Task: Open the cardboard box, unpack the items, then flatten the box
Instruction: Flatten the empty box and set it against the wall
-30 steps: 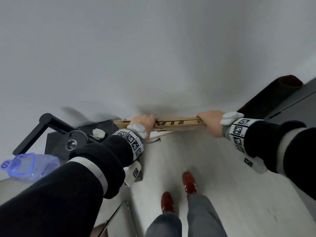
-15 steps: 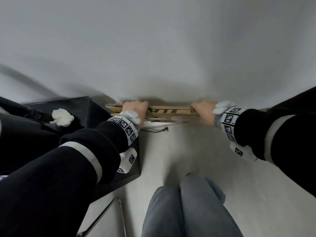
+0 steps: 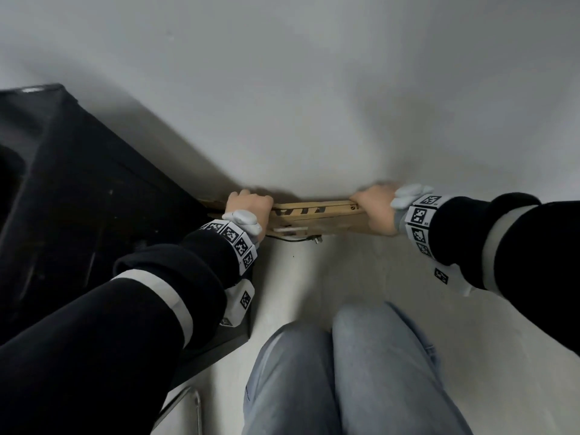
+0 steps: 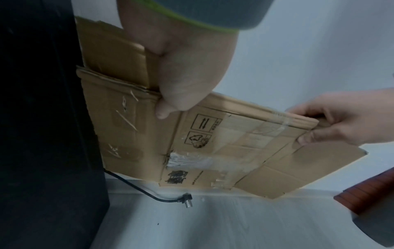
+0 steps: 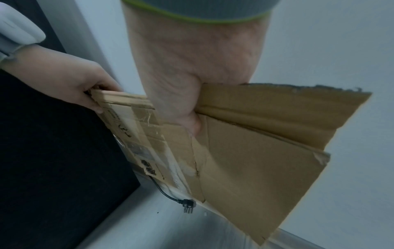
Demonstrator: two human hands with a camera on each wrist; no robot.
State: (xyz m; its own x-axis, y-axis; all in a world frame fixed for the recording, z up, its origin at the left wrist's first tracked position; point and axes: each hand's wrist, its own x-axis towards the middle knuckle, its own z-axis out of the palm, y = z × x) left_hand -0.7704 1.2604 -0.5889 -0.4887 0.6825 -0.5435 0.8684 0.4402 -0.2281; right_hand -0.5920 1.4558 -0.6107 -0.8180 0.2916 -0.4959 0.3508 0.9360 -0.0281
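My left hand [image 3: 249, 205] and right hand [image 3: 375, 210] both grip top edge of flattened cardboard box [image 4: 213, 144], upright against wall [image 3: 314, 89], beside black cabinet [image 3: 78, 199], above floor [image 4: 213, 219].

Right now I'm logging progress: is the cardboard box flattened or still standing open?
Flattened: the cardboard box is collapsed into a thin layered sheet, held on edge against the wall by the left hand and right hand.
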